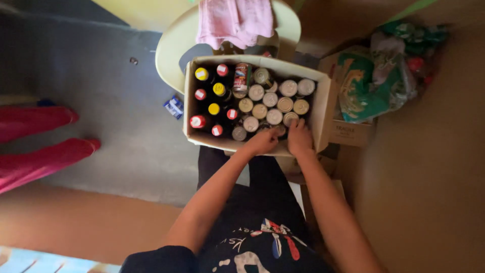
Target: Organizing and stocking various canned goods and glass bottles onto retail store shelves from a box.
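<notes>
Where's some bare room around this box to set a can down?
The grey floor left of the box, between it and the small blue packet, is bare. Inside, cans and bottles are crowded. Bags crowd the right side.

Bare forearms, dark printed clothing

Two bare arms without sleeves past the elbow, ending in bare hands: left hand (262, 143), right hand (300, 139). No rings, watch or bands visible on wrists or fingers. Short dark navy sleeve (159, 259) at the left upper arm. Dark navy shirt front (262, 242) printed with white lettering, white rounded shapes and a red, white and blue figure. Black trousers or shorts (230, 169) below, plain and unmarked.
</notes>
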